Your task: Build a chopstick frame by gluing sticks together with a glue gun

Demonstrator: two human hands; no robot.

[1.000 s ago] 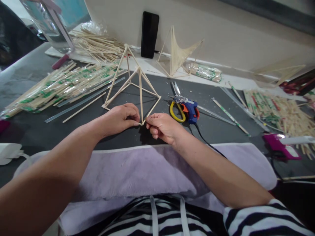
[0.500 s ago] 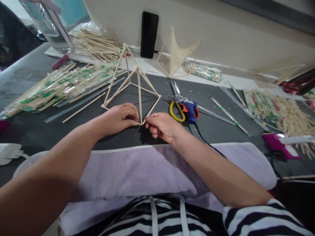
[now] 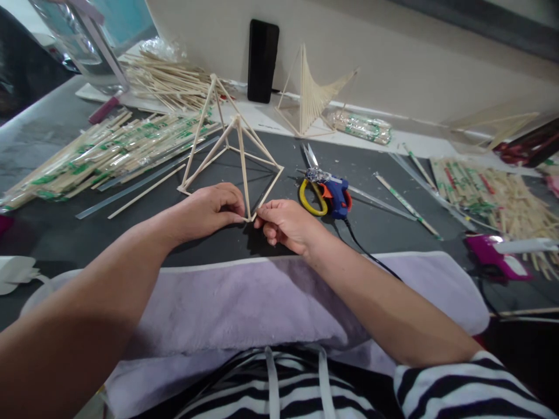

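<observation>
A: What are the hands on?

B: The open frame of thin, pale wooden sticks, standing on the dark grey tabletop with two raised peaks. The left hand pinches its near bottom corner from one side; the right hand has thumb and forefinger closed on it from the other.

A: Where's the weak spot?

B: That corner, I'd judge. Several slim sticks meet at one small point, so uneven pressure from the two pinches could twist the joint or snap it apart.

A: And the rest of the frame?

B: It rises well above the grip. A tug at the bottom could carry up the near slanting stick and strain the closer peak.

A: Anything risky beside it?

B: The blue and orange glue gun lies near the right hand, by the yellow-handled scissors. I can't tell whether it's hot, but if it is, a careless sideways sweep could mean a burn. Its black cable runs back toward the right forearm; an elbow catching it could drag the gun about.
</observation>
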